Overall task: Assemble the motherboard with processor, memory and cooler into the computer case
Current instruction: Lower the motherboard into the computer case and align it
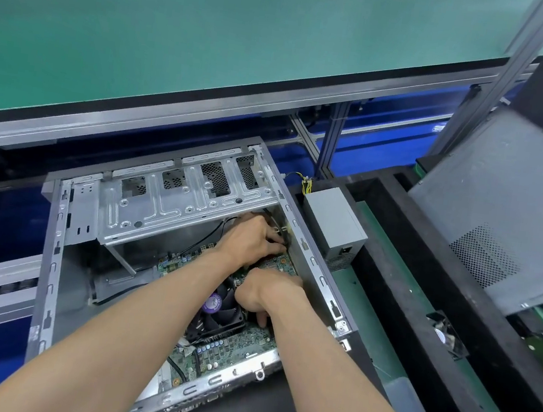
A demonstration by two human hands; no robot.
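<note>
Your left hand (252, 238) and right hand (263, 294), fingers curled, grip unclear, press the green motherboard (231, 342) inside the grey metal case (54, 246); boxy power supply (333, 224) beside it.

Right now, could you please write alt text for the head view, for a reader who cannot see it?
Both hands reach into an open computer case on an assembly line, the left hand and right hand working at the motherboard beside its black cooler fan. A grey power supply sits outside the case to the right, under a green shelf.
</note>
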